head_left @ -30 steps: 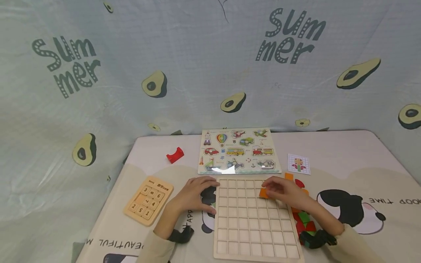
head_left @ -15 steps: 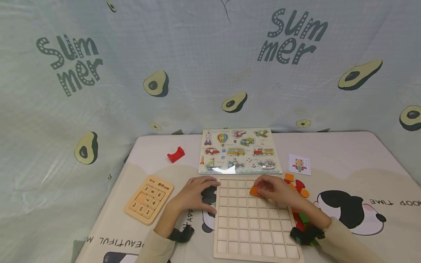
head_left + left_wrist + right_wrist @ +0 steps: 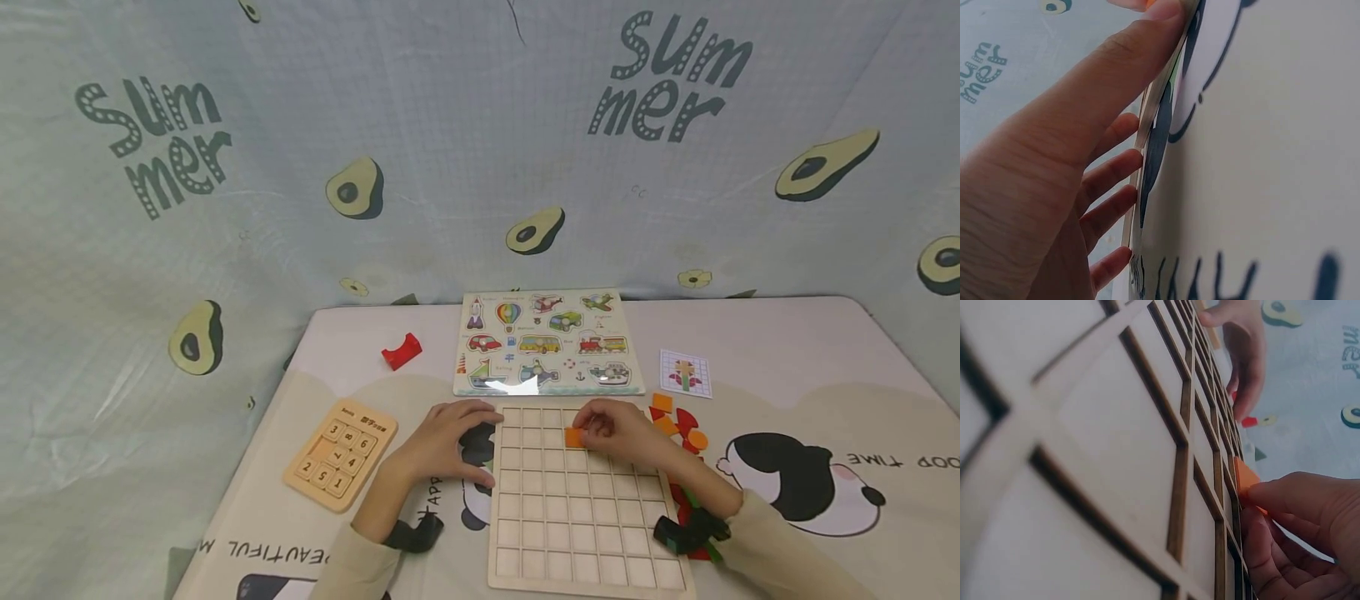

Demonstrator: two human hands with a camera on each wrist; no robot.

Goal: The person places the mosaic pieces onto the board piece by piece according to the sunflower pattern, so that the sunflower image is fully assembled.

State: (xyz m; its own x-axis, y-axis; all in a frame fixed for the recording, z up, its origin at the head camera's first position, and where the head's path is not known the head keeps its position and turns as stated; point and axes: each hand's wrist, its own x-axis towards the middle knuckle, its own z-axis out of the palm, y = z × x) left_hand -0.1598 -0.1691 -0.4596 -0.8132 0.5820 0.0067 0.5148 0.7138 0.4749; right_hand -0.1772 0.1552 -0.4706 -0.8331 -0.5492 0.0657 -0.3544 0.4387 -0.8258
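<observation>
A pale wooden grid board (image 3: 585, 508) with square cells lies near the front edge of the table. My right hand (image 3: 611, 429) pinches a small orange tile (image 3: 574, 437) over a cell in the board's second row from the far edge. In the right wrist view the orange tile (image 3: 1245, 477) shows between the fingertips (image 3: 1285, 500), at the grid board (image 3: 1116, 437). My left hand (image 3: 450, 442) rests flat with straight fingers against the board's left far corner. In the left wrist view its fingers (image 3: 1110, 212) lie along the board's edge (image 3: 1138, 187).
Loose orange, red and green tiles (image 3: 678, 421) lie right of the board. A vehicle peg puzzle (image 3: 546, 343) sits behind it, a small pattern card (image 3: 685, 372) at its right, a red block (image 3: 401, 351) at its left. A number slide puzzle (image 3: 339, 454) lies at the left.
My right hand has carried the orange tile leftward across the board's far rows, about one or two cells. The left hand has stayed on the board's corner.
</observation>
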